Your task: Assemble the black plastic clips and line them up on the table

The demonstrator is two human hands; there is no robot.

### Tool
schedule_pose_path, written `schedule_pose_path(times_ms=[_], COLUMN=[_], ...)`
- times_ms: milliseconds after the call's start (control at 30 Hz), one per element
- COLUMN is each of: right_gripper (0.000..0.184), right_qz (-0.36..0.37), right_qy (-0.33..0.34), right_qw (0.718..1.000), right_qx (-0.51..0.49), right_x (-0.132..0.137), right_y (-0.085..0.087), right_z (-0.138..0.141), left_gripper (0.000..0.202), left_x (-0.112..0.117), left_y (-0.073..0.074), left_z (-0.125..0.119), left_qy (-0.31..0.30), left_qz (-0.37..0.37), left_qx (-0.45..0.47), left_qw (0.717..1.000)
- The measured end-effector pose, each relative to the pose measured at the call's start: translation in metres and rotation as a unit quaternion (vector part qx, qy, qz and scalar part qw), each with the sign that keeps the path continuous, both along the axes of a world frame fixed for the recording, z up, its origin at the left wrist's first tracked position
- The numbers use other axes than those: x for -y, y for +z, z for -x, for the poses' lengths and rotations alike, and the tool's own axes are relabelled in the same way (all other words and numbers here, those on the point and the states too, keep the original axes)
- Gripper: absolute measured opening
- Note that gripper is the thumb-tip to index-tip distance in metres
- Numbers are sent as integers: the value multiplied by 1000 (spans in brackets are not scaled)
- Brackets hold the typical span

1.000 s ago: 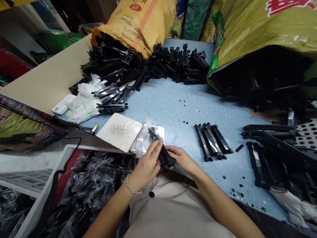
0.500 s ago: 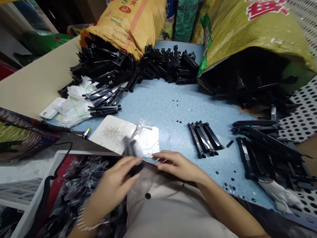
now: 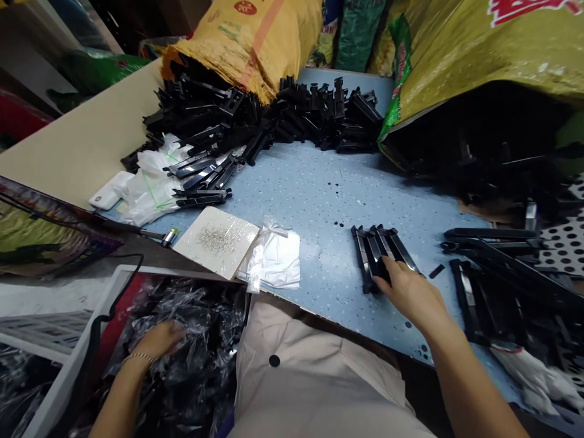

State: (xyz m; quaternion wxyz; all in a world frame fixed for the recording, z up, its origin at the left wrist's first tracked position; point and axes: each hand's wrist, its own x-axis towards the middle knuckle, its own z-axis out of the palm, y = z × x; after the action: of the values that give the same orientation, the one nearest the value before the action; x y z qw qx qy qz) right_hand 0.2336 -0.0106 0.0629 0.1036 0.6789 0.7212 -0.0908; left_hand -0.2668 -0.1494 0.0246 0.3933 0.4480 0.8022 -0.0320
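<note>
My right hand (image 3: pixel 408 291) is at the row of long black plastic parts (image 3: pixel 375 246) on the blue worktop, its thumb and fingers closed round the near end of one or more of them. How many it grips is hidden by the hand. Down to the left, my left hand (image 3: pixel 159 340) hangs over a crate of black parts in clear plastic bags (image 3: pixel 196 359). Its fingers are stretched out and slightly blurred, with nothing visible in them. A stack of clear plastic bags (image 3: pixel 285 261) lies at the table's front edge, beside a pale square board (image 3: pixel 219 240) with tiny grains on it.
Black parts are heaped at the back (image 3: pixel 314 115), below an orange sack (image 3: pixel 260 42). A yellow-green sack (image 3: pixel 474 67) lies open at the right, near another pile of black parts (image 3: pixel 502 292). A white glove (image 3: pixel 533 377) lies at the right front edge.
My left hand has moved down left over the crate; the blurred dark bundle it held is out of it. My right hand has moved right from the bags to the row of black parts.
</note>
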Motion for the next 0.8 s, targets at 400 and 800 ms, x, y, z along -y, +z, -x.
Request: schedule_pose_path(times_ms=[400,800], right_gripper=[47,37], right_qz=[77,204], right_qy=[-138,-243], right_qw=[848,558], right_qx=[-506,-766], right_x=[-5,-17], right_y=[-25,-22], right_z=[22,98], left_gripper=[11,14], left_x=[-140,-131], left_y=[4,-1], left_z=[-204,-208], left_qy=[-130,-188], left_qz=[-301,-347], left_qx=[55,-64], left_qw=[943,917])
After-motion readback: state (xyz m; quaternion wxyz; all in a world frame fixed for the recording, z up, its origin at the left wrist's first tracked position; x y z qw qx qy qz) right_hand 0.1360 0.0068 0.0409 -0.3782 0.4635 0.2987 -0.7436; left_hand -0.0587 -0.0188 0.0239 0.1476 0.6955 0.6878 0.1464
